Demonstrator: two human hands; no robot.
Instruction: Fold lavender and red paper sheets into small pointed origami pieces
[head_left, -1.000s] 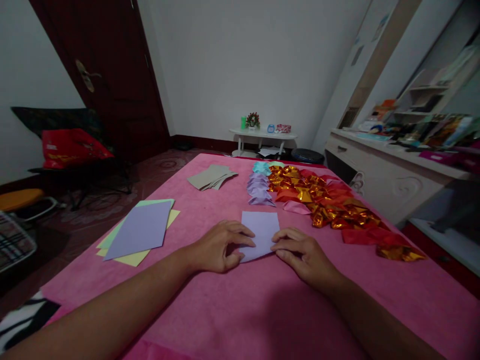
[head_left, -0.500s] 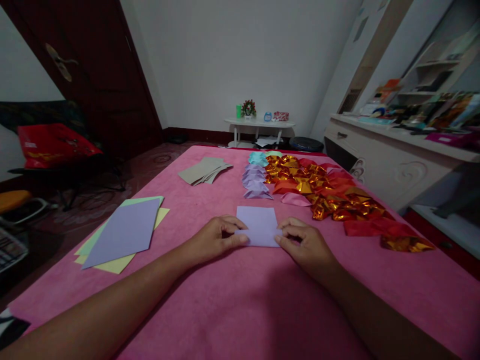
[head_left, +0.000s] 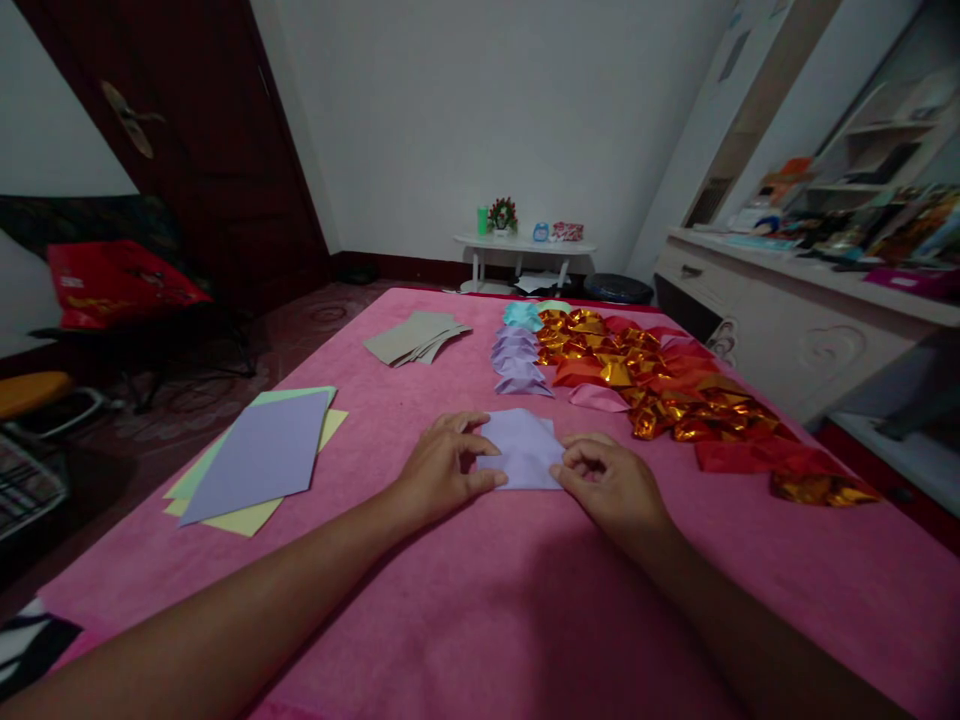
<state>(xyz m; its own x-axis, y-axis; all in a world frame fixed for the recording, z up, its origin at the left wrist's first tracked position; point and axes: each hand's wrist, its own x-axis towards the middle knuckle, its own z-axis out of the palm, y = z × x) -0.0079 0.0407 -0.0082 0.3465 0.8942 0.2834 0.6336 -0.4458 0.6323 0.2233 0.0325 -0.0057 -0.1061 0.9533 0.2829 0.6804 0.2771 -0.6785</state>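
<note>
A partly folded sheet of lavender paper [head_left: 523, 450] lies in front of me on the pink cloth. My left hand [head_left: 454, 460] pinches its left edge between thumb and fingers. On the opposite edge, my right hand [head_left: 604, 475] grips the paper with thumb and curled fingers. The paper's upper layer bulges slightly between the hands. Beyond it sit several folded lavender paper pieces [head_left: 523, 378] in a column, beside many shiny gold and red folded pieces [head_left: 615, 372].
To the left lies a stack of lavender, green and yellow sheets [head_left: 259, 455]. Grey-brown paper pieces [head_left: 416, 338] are fanned out farther back. A white side table [head_left: 525, 243] stands by the wall, and a white dresser [head_left: 780, 300] at the right.
The paper's flap has risen toward the far edge and now bulges between my hands, covering more of the sheet. My left-hand fingers have lifted and spread slightly from the thumb.
</note>
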